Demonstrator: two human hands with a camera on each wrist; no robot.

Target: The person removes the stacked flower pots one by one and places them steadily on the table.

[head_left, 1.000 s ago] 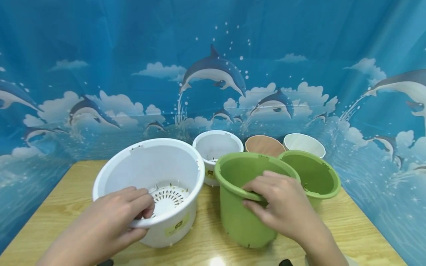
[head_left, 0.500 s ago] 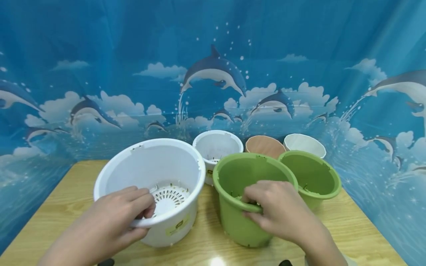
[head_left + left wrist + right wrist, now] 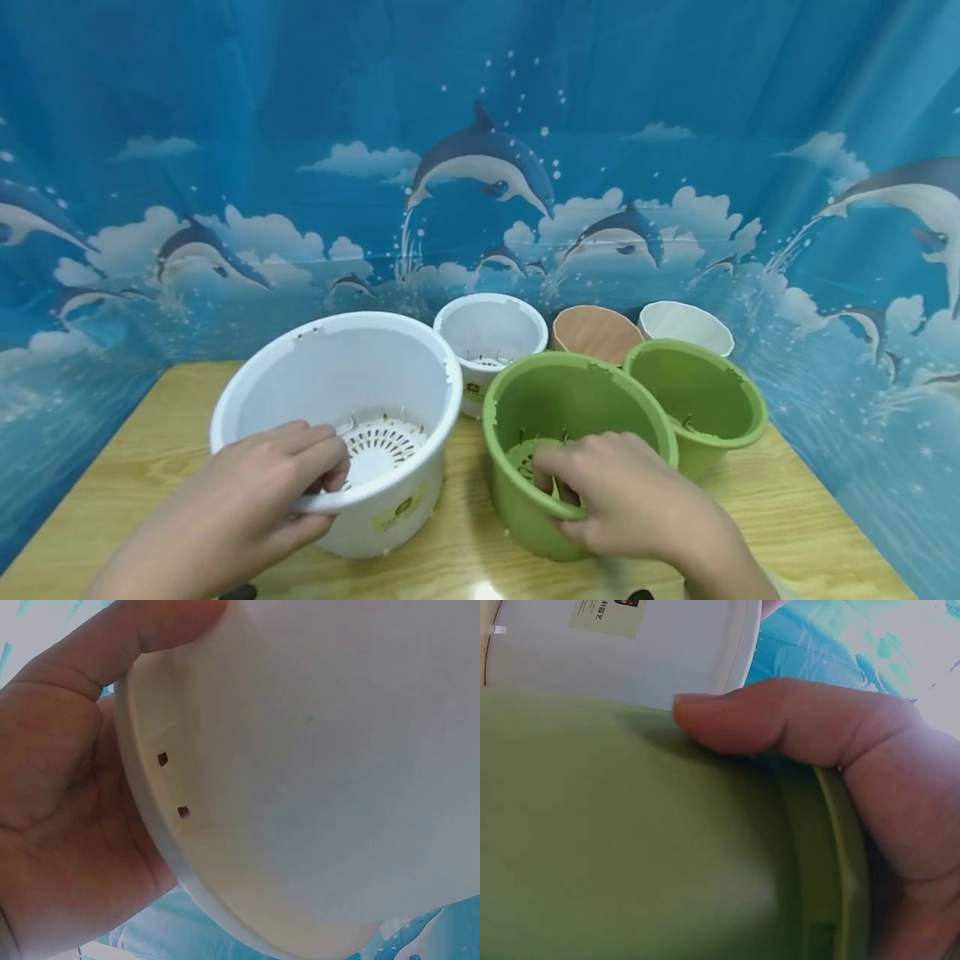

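Observation:
A large white plastic flowerpot [image 3: 337, 367] with a slotted bottom stands at the left of the table. My left hand [image 3: 277, 475] grips its near rim, fingers inside and thumb outside; the left wrist view shows the thumb [image 3: 172, 622] along the outer wall. To the right, my right hand [image 3: 615, 492] holds the near rim of a green flowerpot [image 3: 570, 392], which leans toward me. In the right wrist view its thumb [image 3: 735, 724] presses the green outer wall. The fingers reach over the rim to the inside.
Behind stand a smaller white pot [image 3: 491, 329], a brown pot [image 3: 596, 333] and a white faceted pot [image 3: 686, 327]. Another green pot [image 3: 697, 392] sits right beside the held one. They are on a wooden table [image 3: 150, 467], with a blue dolphin curtain [image 3: 300, 100] around it.
My right hand has lowered, tipping the green pot's opening further toward me, so its slotted bottom shows more. The left hand and the large white pot have stayed put.

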